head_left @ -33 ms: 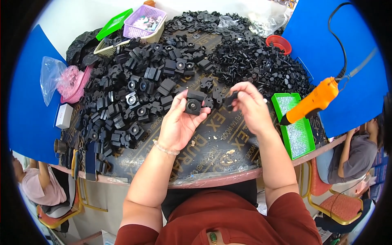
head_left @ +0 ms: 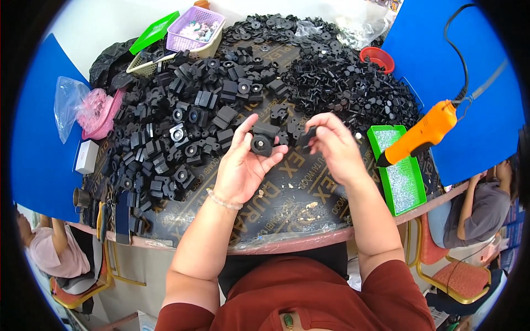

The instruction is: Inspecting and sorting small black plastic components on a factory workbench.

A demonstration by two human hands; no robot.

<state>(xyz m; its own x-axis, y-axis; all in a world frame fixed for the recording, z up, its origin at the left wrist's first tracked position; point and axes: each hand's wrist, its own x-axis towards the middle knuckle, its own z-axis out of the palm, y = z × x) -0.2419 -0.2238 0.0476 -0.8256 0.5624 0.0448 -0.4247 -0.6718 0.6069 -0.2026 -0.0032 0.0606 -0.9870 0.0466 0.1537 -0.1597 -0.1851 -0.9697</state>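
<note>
In the head view, a black block (head_left: 261, 144) with a round socket is cradled in the left hand (head_left: 238, 171), above the tabletop (head_left: 287, 193). At three o'clock from it, a small dark part (head_left: 305, 138) is pinched in the right hand (head_left: 338, 151), its exact shape blurred and hard to make out. Heaped black pieces (head_left: 165, 124) are spread toward ten o'clock; at three o'clock from the right hand, a green tray (head_left: 421, 190) is partly covered by an orange power screwdriver (head_left: 422, 132)

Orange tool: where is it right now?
Head view, right side: the orange tool slants across the green tray, to the right of the right hand.
</note>
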